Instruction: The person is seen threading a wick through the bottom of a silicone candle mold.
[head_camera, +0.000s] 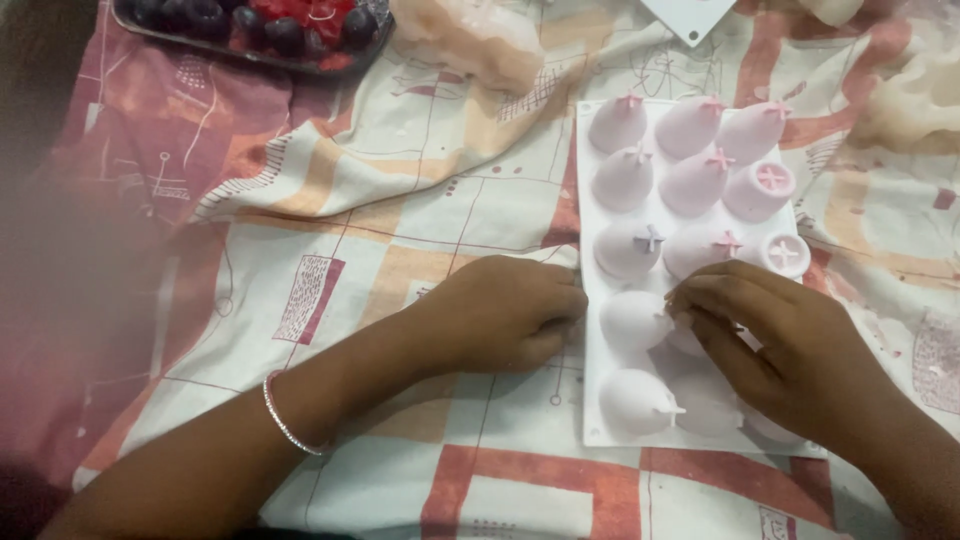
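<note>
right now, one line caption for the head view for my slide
Two hands, left hand and right hand, work at a white silicone mould of pale pink domes on a patterned cloth.

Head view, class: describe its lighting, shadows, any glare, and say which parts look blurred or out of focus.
Head view: soft, even light with no hard glare; faint shadows lie under the left hand and right hand. The pale silicone mould is a little washed out, so its domes lose detail. The left edge of the patterned cloth smears into a pinkish blur, and the tray of berries at the top is slightly soft.
</note>
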